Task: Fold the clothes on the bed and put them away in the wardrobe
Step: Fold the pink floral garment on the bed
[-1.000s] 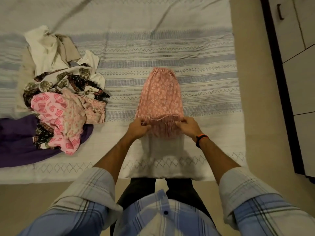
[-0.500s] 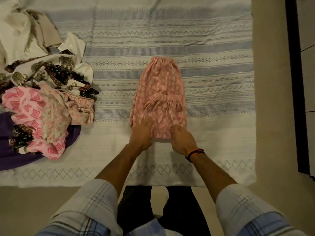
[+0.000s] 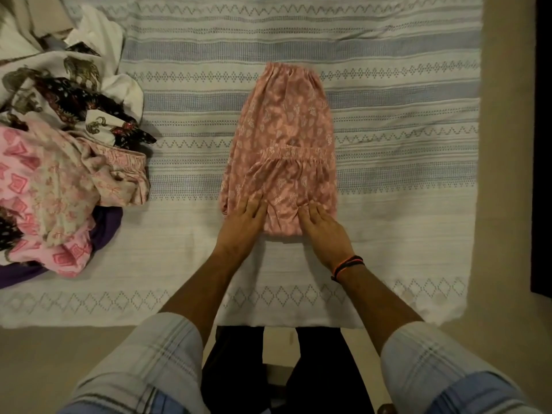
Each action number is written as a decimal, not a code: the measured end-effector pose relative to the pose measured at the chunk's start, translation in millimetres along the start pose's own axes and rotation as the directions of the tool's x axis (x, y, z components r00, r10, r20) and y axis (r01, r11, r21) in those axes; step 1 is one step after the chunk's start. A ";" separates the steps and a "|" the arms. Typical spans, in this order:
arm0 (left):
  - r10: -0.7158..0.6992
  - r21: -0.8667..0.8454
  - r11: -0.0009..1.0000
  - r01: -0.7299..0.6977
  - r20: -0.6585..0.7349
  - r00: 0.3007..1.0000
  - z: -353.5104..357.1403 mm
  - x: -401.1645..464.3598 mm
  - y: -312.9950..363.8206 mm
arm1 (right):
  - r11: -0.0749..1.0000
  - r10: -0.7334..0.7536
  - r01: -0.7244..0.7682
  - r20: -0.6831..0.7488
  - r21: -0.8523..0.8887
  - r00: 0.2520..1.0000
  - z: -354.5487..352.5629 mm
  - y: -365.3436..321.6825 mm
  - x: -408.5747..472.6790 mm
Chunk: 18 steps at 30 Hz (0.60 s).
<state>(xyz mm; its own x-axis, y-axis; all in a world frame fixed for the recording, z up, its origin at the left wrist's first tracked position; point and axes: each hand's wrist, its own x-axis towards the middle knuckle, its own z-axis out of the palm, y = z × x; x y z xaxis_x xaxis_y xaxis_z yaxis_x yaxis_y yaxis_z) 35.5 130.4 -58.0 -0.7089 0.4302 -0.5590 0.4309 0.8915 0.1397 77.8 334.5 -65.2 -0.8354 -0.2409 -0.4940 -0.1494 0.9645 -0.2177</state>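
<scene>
Hands lay flat, fingers straight: left hand and right hand pressed the folded pink skirt beneath them.

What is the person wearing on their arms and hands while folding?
Both hands are bare: the left hand wears nothing, and the right hand has a black-and-orange band at the wrist. The forearms are uncovered, with pale blue plaid shirt sleeves rolled up near the elbows.

Home bedroom, bed w/ striped bedspread, heap of clothes, tan floor
</scene>
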 end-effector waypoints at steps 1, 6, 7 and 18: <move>0.005 -0.017 1.000 -0.005 -0.006 1.000 -2.8 0.1 -0.9 | 1.000 0.001 -0.001 -0.002 -0.002 1.000 -4.3 -0.7 0.9; 0.019 -0.040 0.999 -0.020 -0.027 0.999 -27.3 -12.3 -1.5 | 0.999 0.033 -0.032 0.034 -0.041 0.999 -29.4 0.9 -3.3; 0.020 -0.034 0.999 -0.021 -0.034 0.999 -33.8 -20.1 -0.9 | 0.998 0.032 -0.030 0.034 -0.053 0.999 -36.0 -0.8 -10.0; 0.000 -0.075 0.997 0.008 0.100 0.995 -72.4 -105.8 22.8 | 0.997 0.073 -0.074 0.159 -0.001 0.985 -85.7 -20.9 -98.1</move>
<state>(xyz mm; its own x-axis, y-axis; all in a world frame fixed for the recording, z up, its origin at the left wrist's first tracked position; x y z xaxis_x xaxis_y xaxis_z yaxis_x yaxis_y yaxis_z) 79.9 115.5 63.5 -0.6493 0.4139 -0.6381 0.3823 0.9029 0.1967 117.5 347.3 59.9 -0.7496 -0.1841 -0.6358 -0.0882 0.9797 -0.1798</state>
